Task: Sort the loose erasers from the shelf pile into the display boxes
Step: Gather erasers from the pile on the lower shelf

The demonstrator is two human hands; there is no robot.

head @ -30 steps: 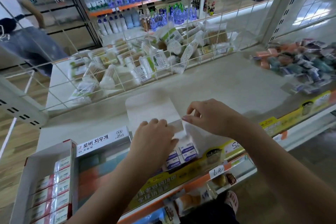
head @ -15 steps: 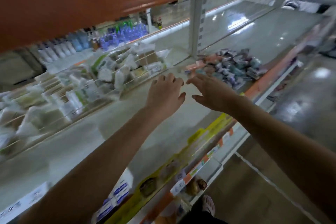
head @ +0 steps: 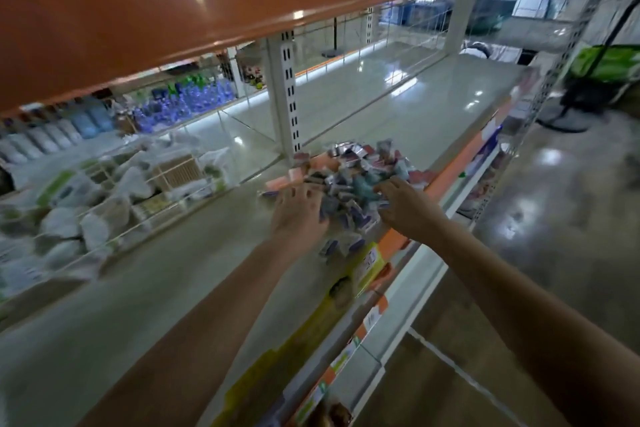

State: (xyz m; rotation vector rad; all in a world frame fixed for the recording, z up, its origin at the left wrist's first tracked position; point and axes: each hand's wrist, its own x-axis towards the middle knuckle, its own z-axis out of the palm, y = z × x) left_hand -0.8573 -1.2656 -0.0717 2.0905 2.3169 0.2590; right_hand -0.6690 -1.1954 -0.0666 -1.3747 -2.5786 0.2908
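Both arms were stretched out along the shelf, and both hands had landed on the pile of loose erasers. The left hand lay palm down on the near left edge of the heap, fingers spread and fairly straight, the tips touching the wrapped pieces; it did not seem to be gripping anything. The right hand came in from the aisle side, its fingers bent down into the erasers, but the blur kept me from telling whether it had pinched one or was only resting there. The erasers sat in a jumbled mound at the front of the pale shelf, just before a white slotted upright, mostly in blue, purple and teal wrappers with a few orange-pink blocks on the far left side. A few pieces had spilled toward the shelf lip, close to the yellow and orange price strip that ran along its front edge. Behind the shelf a wire divider fenced off a heap of white packets, and farther back stood rows of blue bottles. Overhead, the orange underside of the upper shelf filled the top of the view. To the right the glossy floor reflected the ceiling lights. No display boxes were visible from where I stood.
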